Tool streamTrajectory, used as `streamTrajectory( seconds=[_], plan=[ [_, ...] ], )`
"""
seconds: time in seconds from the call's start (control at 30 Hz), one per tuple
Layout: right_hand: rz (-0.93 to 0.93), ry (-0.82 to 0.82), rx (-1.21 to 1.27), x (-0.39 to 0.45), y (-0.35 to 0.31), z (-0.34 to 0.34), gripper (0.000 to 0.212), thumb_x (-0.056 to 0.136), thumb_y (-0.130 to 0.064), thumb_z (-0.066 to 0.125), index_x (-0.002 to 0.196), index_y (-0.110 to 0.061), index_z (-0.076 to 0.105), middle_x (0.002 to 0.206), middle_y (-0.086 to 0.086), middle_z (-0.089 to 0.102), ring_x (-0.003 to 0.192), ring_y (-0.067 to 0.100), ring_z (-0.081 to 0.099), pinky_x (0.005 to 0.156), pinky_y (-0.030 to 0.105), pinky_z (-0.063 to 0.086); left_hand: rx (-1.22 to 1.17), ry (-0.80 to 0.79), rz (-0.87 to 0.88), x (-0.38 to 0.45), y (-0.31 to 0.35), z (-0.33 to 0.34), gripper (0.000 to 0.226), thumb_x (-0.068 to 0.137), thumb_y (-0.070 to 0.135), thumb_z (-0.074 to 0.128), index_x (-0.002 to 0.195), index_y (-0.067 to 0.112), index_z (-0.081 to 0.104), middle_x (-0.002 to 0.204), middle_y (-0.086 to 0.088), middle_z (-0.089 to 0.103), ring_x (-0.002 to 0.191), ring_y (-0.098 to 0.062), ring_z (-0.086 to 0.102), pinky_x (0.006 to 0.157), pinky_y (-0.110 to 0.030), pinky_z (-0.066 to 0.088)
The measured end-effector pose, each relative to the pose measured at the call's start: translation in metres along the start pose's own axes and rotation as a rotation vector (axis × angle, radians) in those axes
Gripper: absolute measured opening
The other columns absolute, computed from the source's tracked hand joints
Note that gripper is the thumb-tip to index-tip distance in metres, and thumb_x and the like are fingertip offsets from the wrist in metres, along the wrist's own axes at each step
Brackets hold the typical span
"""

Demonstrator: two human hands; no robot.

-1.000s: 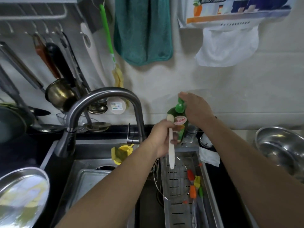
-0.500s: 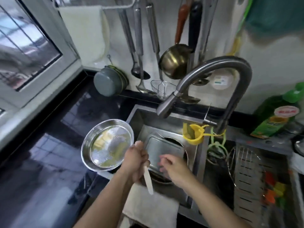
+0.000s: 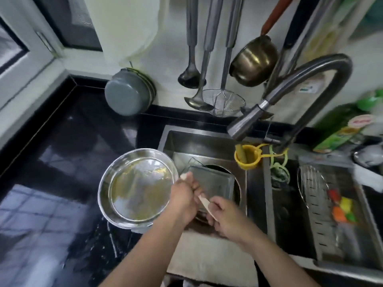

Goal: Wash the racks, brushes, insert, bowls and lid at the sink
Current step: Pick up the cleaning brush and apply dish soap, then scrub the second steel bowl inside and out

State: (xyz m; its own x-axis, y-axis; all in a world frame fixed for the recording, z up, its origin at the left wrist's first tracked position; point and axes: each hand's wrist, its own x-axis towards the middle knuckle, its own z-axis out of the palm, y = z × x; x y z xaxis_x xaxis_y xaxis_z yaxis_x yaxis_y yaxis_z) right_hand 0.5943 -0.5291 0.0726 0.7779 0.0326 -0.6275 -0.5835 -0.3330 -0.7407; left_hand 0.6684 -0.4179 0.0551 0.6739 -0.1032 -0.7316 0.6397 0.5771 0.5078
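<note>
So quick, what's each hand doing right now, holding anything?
Left hand: closed around the pale brush handle.
Right hand: fingers curled at the same handle's lower end; whether it actually grips cannot be told.

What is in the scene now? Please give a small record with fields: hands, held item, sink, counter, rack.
left hand: grips the pale brush handle
right hand: fingers curled on the handle's lower end
sink: square metal insert lies over the drain
counter: metal bowl beside the sink, yellowish residue inside
drain rack: coloured brushes lie in it
faucet: no water visible
</note>
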Motion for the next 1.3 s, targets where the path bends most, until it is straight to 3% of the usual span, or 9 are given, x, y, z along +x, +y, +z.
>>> streamTrajectory(
  seconds=[0.17, 0.27, 0.37, 0.43, 0.67, 0.8, 0.97, 1.17, 1.3],
  plan=[
    [0.038, -0.007, -0.095, -0.012, -0.017, 0.040, 0.020, 0.109, -0.019, 0.034, 0.115, -0.019, 0.054, 0.082, 0.005, 0.062, 0.054, 0.010, 0.056, 0.049, 0.019, 0.042, 0.212, 0.119, -0.097, 0.024, 0.010, -0.021, 0.054, 0.109, 0.050, 0.037, 0.073, 0.012, 0.051, 0.046, -0.004, 0.046, 0.038, -0.021, 0.045, 0.051, -0.031, 0.042],
    [0.148, 0.027, -0.069, -0.005, -0.007, 0.021, 0.025, 0.104, -0.007, 0.036, 0.117, -0.014, 0.055, 0.091, 0.010, 0.066, 0.063, 0.018, 0.065, 0.058, 0.031, 0.050, 0.812, 0.050, 0.025, 0.021, 0.016, -0.046, 0.064, 0.110, 0.051, 0.032, 0.083, 0.005, 0.068, 0.073, -0.013, 0.074, 0.072, -0.034, 0.073, 0.072, -0.041, 0.059],
    [0.159, 0.232, -0.315, 0.013, 0.006, -0.037, 0.014, 0.101, -0.018, 0.047, 0.098, -0.018, 0.061, 0.094, 0.009, 0.066, 0.077, 0.022, 0.063, 0.069, 0.037, 0.053, 1.701, 0.173, 0.524, 0.021, 0.016, -0.104, 0.039, 0.105, 0.049, 0.045, 0.103, 0.015, 0.063, 0.104, -0.008, 0.070, 0.105, -0.033, 0.066, 0.082, -0.041, 0.053],
    [0.124, 0.350, -0.513, 0.028, 0.003, -0.082, 0.016, 0.103, -0.024, 0.044, 0.096, -0.019, 0.058, 0.090, 0.006, 0.063, 0.078, 0.021, 0.061, 0.070, 0.042, 0.054, 1.952, 0.261, 0.556, 0.023, 0.009, -0.131, 0.028, 0.092, 0.041, 0.068, 0.105, 0.018, 0.058, 0.103, -0.004, 0.064, 0.102, -0.031, 0.063, 0.076, -0.043, 0.053],
    [0.079, 0.476, -0.938, 0.098, -0.009, -0.176, 0.020, 0.101, -0.022, 0.044, 0.114, -0.012, 0.056, 0.087, 0.004, 0.056, 0.077, 0.027, 0.058, 0.058, 0.034, 0.042, 1.802, 0.239, 0.413, 0.025, 0.009, -0.124, 0.034, 0.074, 0.001, 0.073, 0.089, 0.026, 0.056, 0.081, 0.004, 0.059, 0.076, -0.027, 0.062, 0.057, -0.038, 0.051],
    [0.089, 0.541, -0.831, 0.136, -0.018, -0.200, 0.049, 0.100, -0.022, 0.045, 0.146, -0.005, 0.040, 0.126, 0.019, 0.061, 0.108, 0.039, 0.062, 0.074, 0.036, 0.050, 1.987, 0.291, 0.720, -0.021, 0.010, -0.102, 0.036, 0.077, 0.007, 0.070, 0.075, 0.030, 0.042, 0.076, 0.009, 0.049, 0.074, -0.024, 0.061, 0.053, -0.035, 0.038],
    [0.126, 0.465, -0.682, 0.167, -0.022, -0.222, 0.056, 0.099, -0.021, 0.049, 0.147, 0.004, 0.035, 0.139, 0.027, 0.051, 0.124, 0.044, 0.054, 0.098, 0.048, 0.050, 1.491, 0.215, 0.972, -0.066, 0.017, -0.034, 0.026, 0.098, 0.018, 0.061, 0.074, 0.021, 0.051, 0.074, 0.011, 0.054, 0.067, -0.014, 0.054, 0.059, -0.031, 0.043],
    [0.092, 0.472, -0.681, 0.177, -0.017, -0.235, 0.057, 0.097, -0.025, 0.054, 0.146, 0.000, 0.039, 0.135, 0.025, 0.057, 0.119, 0.043, 0.057, 0.093, 0.046, 0.052, 0.561, 0.173, 0.358, -0.032, 0.025, 0.005, 0.043, 0.110, 0.027, 0.049, 0.070, 0.021, 0.066, 0.061, -0.002, 0.054, 0.056, -0.020, 0.048, 0.060, -0.030, 0.041],
    [0.067, 0.415, -0.797, 0.173, -0.017, -0.229, 0.066, 0.100, -0.022, 0.049, 0.158, -0.008, 0.021, 0.138, 0.022, 0.054, 0.117, 0.042, 0.058, 0.089, 0.043, 0.052, 0.468, 0.147, 0.185, 0.006, 0.005, 0.004, 0.043, 0.109, 0.032, 0.051, 0.069, 0.024, 0.064, 0.066, -0.005, 0.052, 0.057, -0.019, 0.047, 0.061, -0.036, 0.039]
  ],
)
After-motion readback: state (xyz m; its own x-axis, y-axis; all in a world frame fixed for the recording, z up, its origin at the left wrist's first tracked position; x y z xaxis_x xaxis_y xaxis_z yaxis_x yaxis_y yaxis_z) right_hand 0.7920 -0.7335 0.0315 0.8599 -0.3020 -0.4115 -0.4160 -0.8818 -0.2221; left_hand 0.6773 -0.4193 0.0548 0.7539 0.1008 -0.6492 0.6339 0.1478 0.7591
